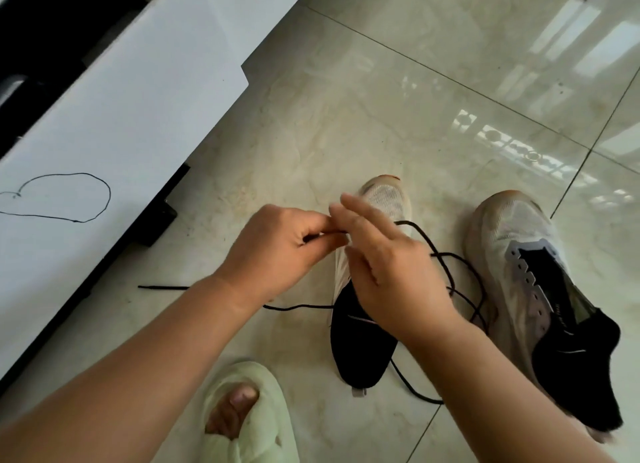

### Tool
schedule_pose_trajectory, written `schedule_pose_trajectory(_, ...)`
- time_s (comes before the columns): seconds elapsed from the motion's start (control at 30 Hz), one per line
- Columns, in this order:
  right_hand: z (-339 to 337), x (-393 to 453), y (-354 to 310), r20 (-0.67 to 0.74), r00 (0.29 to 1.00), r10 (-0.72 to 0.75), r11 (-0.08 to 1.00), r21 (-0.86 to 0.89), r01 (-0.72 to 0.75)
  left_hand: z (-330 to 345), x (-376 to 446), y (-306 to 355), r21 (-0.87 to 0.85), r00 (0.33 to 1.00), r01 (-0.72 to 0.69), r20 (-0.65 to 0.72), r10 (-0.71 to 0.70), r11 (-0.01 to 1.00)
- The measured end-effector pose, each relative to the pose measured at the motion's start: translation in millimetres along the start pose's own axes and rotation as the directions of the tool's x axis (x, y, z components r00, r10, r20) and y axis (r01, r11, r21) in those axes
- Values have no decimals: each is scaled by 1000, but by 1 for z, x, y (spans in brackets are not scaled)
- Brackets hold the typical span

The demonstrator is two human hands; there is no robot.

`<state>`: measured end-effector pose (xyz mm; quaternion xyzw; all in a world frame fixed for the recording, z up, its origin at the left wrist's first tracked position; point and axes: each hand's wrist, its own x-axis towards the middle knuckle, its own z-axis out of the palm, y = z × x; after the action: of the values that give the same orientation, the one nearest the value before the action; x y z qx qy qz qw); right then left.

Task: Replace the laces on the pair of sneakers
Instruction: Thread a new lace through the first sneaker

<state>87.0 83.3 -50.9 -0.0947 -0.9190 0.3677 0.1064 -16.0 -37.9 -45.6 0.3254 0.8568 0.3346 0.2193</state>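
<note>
View from above onto a glossy tiled floor (398, 92). Two sneakers sit in the lower right half of the frame, toes pointing up the picture. The left sneaker (360, 345), near centre, is partly covered by both hands; the right sneaker (540, 289), at the right edge, has empty eyelets and no lace. A black lace (446, 275) loops over the left sneaker and trails onto the floor toward lower centre and out to the left. The left hand (277, 251) pinches a stretch of this lace between thumb and curled fingers, just above the sneaker's toe end. The right hand (388, 265) meets it there; its upper fingers are extended, but whether its thumb and forefinger grasp the lace is hidden, so I cannot tell. A white cabinet (131, 92) fills the upper left, with a thin black cord (69, 199) lying on it. A foot in a pale green slipper (249, 417) shows at the bottom.

Judging by this, lacing of the left sneaker is under way. The next move probably calls for finding the lace tip and guiding it into an eyelet, keeping the loose loops from tangling
</note>
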Motion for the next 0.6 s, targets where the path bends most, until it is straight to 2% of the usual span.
schedule_pose_trajectory(0.1, 2, 3, 8, -15, 997, 82, 996, 25, -82, -1, 5, 5, -16, 997, -68, 41, 69, 998)
schedule_pose_trajectory(0.27, -7, 4, 29, -110, 975, 195, 980, -7, -197, 0, -1, -20, 61, 986, 75, 142, -83, 995)
schedule_pose_trajectory(0.43, -9, 4, 31, -153, 964, 217, 973, -42, -226, 8, -4, -30, 174, 982, 134, 107, -154, 976)
schedule_pose_trajectory(0.53, -9, -4, 26, -207, 943, 261, 958, -66, -280, 10, -2, -26, -6, 973, 230, 14, -230, 973)
schedule_pose_trajectory(0.6, -8, -11, 24, -225, 930, 289, 949, -63, -310, 12, 1, -19, -148, 956, 294, 26, -293, 944)
